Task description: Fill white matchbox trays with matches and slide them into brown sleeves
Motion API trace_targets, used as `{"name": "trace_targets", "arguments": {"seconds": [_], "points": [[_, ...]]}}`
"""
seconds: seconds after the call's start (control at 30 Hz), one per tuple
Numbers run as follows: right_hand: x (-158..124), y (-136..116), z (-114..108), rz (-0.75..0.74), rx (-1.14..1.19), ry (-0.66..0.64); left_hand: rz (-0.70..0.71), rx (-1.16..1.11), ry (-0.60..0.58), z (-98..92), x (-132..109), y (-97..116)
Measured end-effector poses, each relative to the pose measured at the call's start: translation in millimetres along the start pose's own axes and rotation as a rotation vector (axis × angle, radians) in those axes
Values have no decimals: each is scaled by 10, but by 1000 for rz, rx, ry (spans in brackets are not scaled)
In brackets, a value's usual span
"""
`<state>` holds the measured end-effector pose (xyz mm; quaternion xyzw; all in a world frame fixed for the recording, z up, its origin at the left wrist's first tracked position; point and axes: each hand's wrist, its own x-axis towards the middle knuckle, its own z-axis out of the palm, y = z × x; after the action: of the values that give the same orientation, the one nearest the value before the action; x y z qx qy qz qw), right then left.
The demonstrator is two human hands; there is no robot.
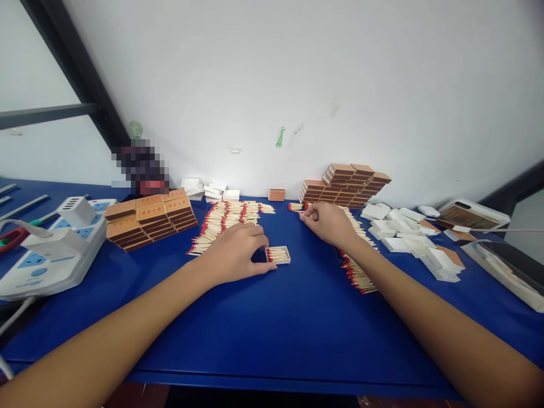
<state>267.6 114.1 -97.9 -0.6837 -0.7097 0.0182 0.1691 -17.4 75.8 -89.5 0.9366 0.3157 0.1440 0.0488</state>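
Note:
My left hand (234, 254) grips the left end of a small white matchbox tray (281, 262), thumb at the near side and fingers behind. Red-tipped matches (278, 254) lie side by side in that tray. Farther to the right, my right hand (329, 222) is closed in a pinch, with what looks like a match (302, 214) at its fingertips. A small bunch of matches (294, 207) lies just beyond these fingers. Loose matches (356, 273) spread beneath and beside my right wrist, and a wide layer of matches (221, 218) lies behind my left hand.
Stacked brown matchboxes stand at left (151, 218) and back right (346, 187); a single matchbox (276, 195) rests by the wall. White trays (399, 226) are heaped on the right, near a phone (516, 260). A power strip (59, 266) sits left on the blue table (255, 334).

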Motion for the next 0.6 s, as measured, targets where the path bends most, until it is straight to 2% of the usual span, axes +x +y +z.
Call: {"name": "trace_targets", "arguments": {"seconds": [0.17,0.33,0.6], "points": [[24,55,42,-41,0,-8,8,4,4,-7,-1,11],[62,131,93,-114,-3,38,-9,4,-1,-5,0,9],[60,61,39,-69,-20,-28,-15,4,-21,-9,3,12]]}}
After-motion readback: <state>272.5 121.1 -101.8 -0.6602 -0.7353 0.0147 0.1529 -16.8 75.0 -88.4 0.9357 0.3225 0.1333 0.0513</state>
